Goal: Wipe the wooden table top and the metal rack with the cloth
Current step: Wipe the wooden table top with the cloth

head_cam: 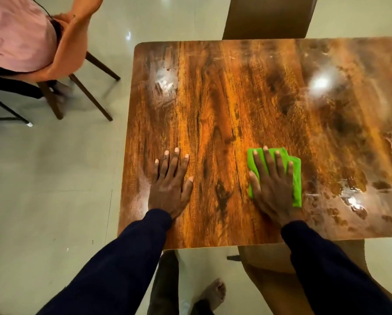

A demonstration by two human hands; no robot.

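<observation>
Sleeves [113, 269], glossy wood tbl [213, 98], tile flr [54, 178]

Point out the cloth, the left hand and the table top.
cloth [297, 178]: head view, green strip at its right edge.
left hand [170, 188]: head view, back of the hand.
table top [236, 92]: head view, bare wood mid-surface.

Dining area, glossy wooden table top [236, 98], moulded chairs [70, 53] around it, pale polished floor tiles [54, 178]
</observation>
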